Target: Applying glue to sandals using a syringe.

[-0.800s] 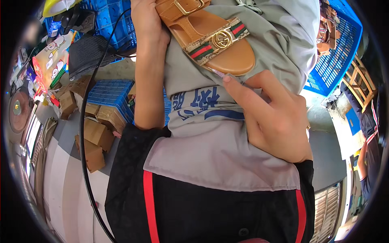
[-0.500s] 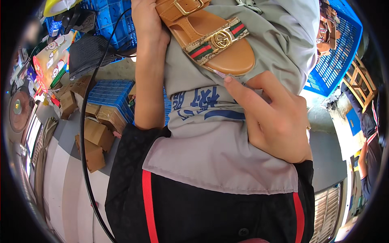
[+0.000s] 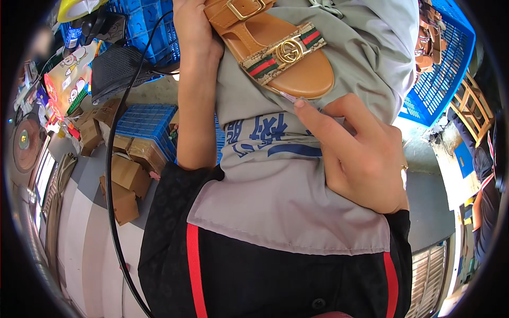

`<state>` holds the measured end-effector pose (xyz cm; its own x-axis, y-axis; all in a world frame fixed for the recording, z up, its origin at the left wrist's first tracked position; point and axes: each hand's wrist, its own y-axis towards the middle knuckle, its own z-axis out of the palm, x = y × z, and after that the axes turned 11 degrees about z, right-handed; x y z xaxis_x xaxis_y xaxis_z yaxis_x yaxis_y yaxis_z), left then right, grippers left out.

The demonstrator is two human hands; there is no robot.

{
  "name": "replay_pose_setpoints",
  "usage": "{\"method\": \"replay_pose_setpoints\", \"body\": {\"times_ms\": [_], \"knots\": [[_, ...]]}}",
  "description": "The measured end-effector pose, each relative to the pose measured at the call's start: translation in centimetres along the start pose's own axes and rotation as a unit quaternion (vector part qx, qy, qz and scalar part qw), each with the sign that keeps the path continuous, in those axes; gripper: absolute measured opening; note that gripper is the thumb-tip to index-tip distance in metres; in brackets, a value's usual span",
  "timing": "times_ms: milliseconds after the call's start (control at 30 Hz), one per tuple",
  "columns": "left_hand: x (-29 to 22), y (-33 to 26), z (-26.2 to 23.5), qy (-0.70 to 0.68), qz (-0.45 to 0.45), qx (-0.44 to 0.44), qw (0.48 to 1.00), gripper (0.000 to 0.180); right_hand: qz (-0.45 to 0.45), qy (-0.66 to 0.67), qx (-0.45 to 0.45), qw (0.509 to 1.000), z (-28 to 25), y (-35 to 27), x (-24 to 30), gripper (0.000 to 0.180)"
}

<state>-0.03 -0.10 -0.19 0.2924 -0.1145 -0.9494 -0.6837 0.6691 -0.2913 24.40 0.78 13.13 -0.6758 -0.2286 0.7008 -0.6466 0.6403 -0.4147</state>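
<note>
One tan sandal (image 3: pixel 275 50) (gold buckle) held by left hand (image 3: pixel 193 29), right hand (image 3: pixel 360 153) touching.

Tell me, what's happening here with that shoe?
A person holds a tan sandal against their grey apron. The left hand grips it at the buckled end, while the right hand rests on the apron just below, its forefinger touching the sole's rounded toe edge. Blue plastic crates and cardboard boxes lie on the floor around them.
</note>
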Motion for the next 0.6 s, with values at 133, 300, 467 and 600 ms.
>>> {"method": "replay_pose_setpoints", "body": {"times_ms": [133,300,467,600], "knots": [[0.3,0.2,-0.2,-0.003,-0.006,0.000,1.000,0.025,0.002,-0.008,0.003,1.000,-0.1,-0.1,0.0,0.052],[1.0,0.7,-0.8,-0.016,-0.006,0.013,1.000,0.025,0.002,-0.007,0.003,1.000,-0.2,0.0,0.0,0.052],[0.7,0.2,-0.2,-0.008,0.004,-0.005,1.000,0.025,0.009,0.004,0.005,1.000,-0.1,0.0,-0.1,0.050],[0.3,0.1,0.2,-0.006,-0.011,-0.006,1.000,0.024,0.004,0.003,0.000,1.000,-0.1,0.0,-0.2,0.049]]}}
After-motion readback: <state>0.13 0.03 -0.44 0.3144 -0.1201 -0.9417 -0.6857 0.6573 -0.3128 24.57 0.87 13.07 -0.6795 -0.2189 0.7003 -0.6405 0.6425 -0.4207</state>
